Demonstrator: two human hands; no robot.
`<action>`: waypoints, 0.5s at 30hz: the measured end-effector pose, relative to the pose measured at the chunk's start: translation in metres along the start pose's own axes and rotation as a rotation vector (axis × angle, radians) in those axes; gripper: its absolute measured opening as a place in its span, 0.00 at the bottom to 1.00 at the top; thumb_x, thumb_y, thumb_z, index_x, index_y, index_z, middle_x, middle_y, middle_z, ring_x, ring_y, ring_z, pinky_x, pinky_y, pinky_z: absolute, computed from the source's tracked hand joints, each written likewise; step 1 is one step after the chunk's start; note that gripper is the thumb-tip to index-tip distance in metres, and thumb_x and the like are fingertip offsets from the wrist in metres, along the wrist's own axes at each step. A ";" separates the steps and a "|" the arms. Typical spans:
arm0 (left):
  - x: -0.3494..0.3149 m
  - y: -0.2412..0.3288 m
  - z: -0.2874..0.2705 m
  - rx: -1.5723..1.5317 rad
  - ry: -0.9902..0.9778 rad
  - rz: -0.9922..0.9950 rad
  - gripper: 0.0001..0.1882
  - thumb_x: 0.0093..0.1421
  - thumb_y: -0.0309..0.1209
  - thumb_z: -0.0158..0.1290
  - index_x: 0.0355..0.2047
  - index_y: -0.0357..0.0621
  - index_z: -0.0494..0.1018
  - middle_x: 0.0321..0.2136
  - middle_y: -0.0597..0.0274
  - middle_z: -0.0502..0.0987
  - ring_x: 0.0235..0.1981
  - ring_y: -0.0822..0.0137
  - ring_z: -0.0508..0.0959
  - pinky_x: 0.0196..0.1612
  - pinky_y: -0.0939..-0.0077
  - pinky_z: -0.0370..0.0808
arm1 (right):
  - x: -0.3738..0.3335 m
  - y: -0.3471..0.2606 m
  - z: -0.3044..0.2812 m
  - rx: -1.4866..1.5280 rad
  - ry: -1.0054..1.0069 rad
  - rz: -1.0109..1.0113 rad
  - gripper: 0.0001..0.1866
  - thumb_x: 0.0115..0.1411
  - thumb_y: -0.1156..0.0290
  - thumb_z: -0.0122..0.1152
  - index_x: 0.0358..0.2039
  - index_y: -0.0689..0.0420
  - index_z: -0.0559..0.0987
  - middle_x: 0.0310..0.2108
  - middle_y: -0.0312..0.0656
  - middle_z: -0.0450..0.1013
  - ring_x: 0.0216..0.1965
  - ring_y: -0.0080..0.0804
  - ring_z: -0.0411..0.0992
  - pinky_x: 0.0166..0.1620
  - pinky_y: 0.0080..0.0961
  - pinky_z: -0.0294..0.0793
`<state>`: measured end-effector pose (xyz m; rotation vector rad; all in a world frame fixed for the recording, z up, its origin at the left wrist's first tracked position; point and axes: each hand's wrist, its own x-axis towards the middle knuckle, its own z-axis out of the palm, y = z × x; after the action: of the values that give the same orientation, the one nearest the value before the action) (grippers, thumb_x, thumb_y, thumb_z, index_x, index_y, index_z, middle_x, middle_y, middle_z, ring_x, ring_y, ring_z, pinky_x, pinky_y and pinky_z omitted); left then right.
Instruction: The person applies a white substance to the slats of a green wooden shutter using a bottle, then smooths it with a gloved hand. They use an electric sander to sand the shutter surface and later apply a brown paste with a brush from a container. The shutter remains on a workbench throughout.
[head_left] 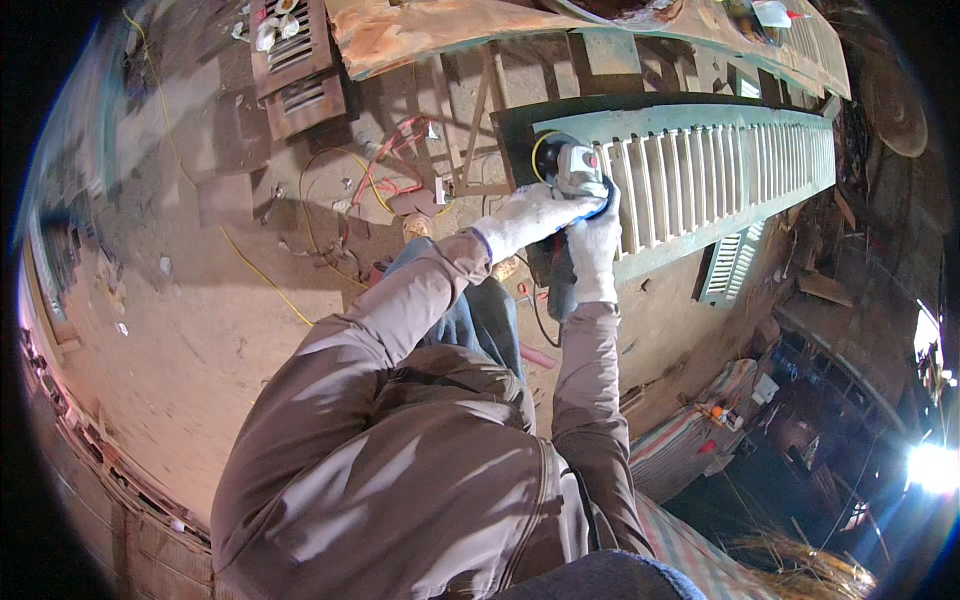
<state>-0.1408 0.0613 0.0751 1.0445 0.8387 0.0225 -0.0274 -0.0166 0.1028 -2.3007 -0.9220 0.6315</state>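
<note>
An angle grinder with a grey-silver head and a dark disc is held at the left end of a long louvred shutter. The shutter has pale slats in a greenish frame. My left hand, in a white glove, closes on the grinder from the left. On its right side my right hand, gloved in white too, is wrapped around the tool. The disc lies over the shutter's end frame; whether it touches the wood I cannot tell. My hands hide most of the grinder's body.
Beyond the shutter lies a long orange-brown board. A brown louvred panel is at the far left. Red and yellow cables tangle on the dirt floor near my feet. A small green louvred panel stands below the shutter. At lower right is a striped sheet.
</note>
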 end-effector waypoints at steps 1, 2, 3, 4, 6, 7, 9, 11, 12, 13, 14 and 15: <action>-0.001 0.011 -0.002 -0.043 -0.039 0.046 0.36 0.55 0.67 0.59 0.48 0.49 0.83 0.37 0.55 0.85 0.40 0.61 0.85 0.46 0.66 0.78 | 0.004 0.003 -0.002 -0.013 0.027 -0.027 0.39 0.54 0.57 0.75 0.62 0.60 0.70 0.49 0.56 0.79 0.52 0.50 0.79 0.53 0.40 0.76; -0.002 0.018 -0.003 -0.091 -0.070 0.096 0.37 0.54 0.67 0.59 0.47 0.48 0.83 0.37 0.55 0.85 0.41 0.61 0.85 0.47 0.67 0.77 | 0.009 -0.001 -0.005 0.033 0.010 -0.023 0.38 0.54 0.57 0.75 0.62 0.58 0.70 0.49 0.56 0.79 0.51 0.50 0.79 0.52 0.40 0.76; 0.004 0.015 0.001 -0.025 -0.065 0.104 0.35 0.56 0.66 0.58 0.48 0.48 0.83 0.36 0.56 0.85 0.40 0.63 0.84 0.46 0.68 0.77 | 0.011 0.010 -0.007 0.070 0.020 -0.010 0.38 0.54 0.58 0.75 0.62 0.56 0.71 0.49 0.56 0.79 0.51 0.49 0.79 0.52 0.40 0.76; 0.012 0.008 0.008 0.041 -0.061 0.112 0.34 0.58 0.64 0.58 0.48 0.48 0.83 0.35 0.58 0.85 0.39 0.65 0.84 0.46 0.70 0.77 | 0.010 0.020 -0.007 0.108 0.032 0.003 0.37 0.54 0.58 0.75 0.62 0.55 0.71 0.49 0.56 0.79 0.50 0.48 0.80 0.52 0.41 0.77; 0.018 -0.008 0.022 0.140 -0.056 0.213 0.27 0.63 0.59 0.57 0.48 0.52 0.83 0.40 0.61 0.85 0.41 0.68 0.83 0.48 0.73 0.76 | -0.001 0.020 -0.016 0.009 0.036 0.126 0.36 0.54 0.58 0.74 0.62 0.52 0.71 0.49 0.56 0.79 0.50 0.47 0.80 0.52 0.41 0.77; 0.015 -0.020 0.033 0.067 -0.062 0.198 0.25 0.63 0.57 0.57 0.48 0.54 0.83 0.42 0.61 0.84 0.43 0.68 0.83 0.49 0.74 0.76 | -0.010 0.033 -0.017 0.043 0.056 0.066 0.37 0.54 0.59 0.74 0.63 0.53 0.71 0.49 0.56 0.79 0.50 0.46 0.80 0.52 0.40 0.77; 0.010 -0.039 0.057 -0.043 -0.076 0.136 0.19 0.64 0.51 0.59 0.49 0.56 0.83 0.48 0.62 0.83 0.48 0.68 0.82 0.52 0.75 0.76 | -0.037 0.053 -0.020 0.101 0.084 0.067 0.37 0.55 0.61 0.73 0.63 0.56 0.69 0.48 0.54 0.79 0.49 0.41 0.79 0.52 0.37 0.76; -0.013 -0.050 0.070 0.170 -0.152 0.100 0.22 0.65 0.53 0.57 0.50 0.52 0.81 0.40 0.61 0.84 0.40 0.65 0.84 0.47 0.70 0.80 | -0.068 0.066 -0.028 0.170 0.114 0.124 0.37 0.54 0.63 0.73 0.63 0.58 0.69 0.48 0.52 0.79 0.49 0.37 0.78 0.52 0.34 0.76; -0.034 -0.027 0.071 0.240 -0.222 -0.125 0.23 0.65 0.53 0.57 0.51 0.54 0.80 0.38 0.61 0.84 0.37 0.63 0.85 0.45 0.67 0.81 | -0.084 0.072 -0.033 0.210 0.134 0.181 0.37 0.54 0.64 0.74 0.63 0.58 0.69 0.49 0.50 0.78 0.49 0.35 0.77 0.53 0.33 0.76; -0.045 -0.021 0.073 0.249 -0.258 -0.115 0.25 0.64 0.56 0.56 0.52 0.55 0.79 0.37 0.59 0.84 0.35 0.60 0.85 0.43 0.65 0.81 | -0.096 0.086 -0.034 0.268 0.148 0.173 0.37 0.54 0.67 0.74 0.63 0.58 0.69 0.50 0.48 0.78 0.50 0.33 0.76 0.53 0.32 0.76; -0.051 -0.018 0.076 0.259 -0.299 -0.104 0.28 0.63 0.59 0.56 0.53 0.55 0.79 0.35 0.56 0.84 0.33 0.58 0.86 0.41 0.63 0.81 | -0.106 0.090 -0.031 0.406 0.187 0.223 0.38 0.53 0.69 0.75 0.63 0.57 0.69 0.52 0.46 0.77 0.51 0.33 0.76 0.54 0.31 0.75; -0.044 -0.044 0.084 0.291 -0.270 0.004 0.30 0.61 0.62 0.56 0.49 0.53 0.80 0.33 0.54 0.84 0.33 0.57 0.85 0.40 0.63 0.80 | -0.112 0.096 -0.031 0.387 0.177 0.226 0.38 0.54 0.68 0.75 0.63 0.57 0.69 0.52 0.47 0.77 0.51 0.33 0.76 0.54 0.31 0.75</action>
<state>-0.1349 -0.0427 0.0867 1.2887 0.6041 -0.2391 -0.0376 -0.1656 0.0851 -2.0808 -0.4161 0.6244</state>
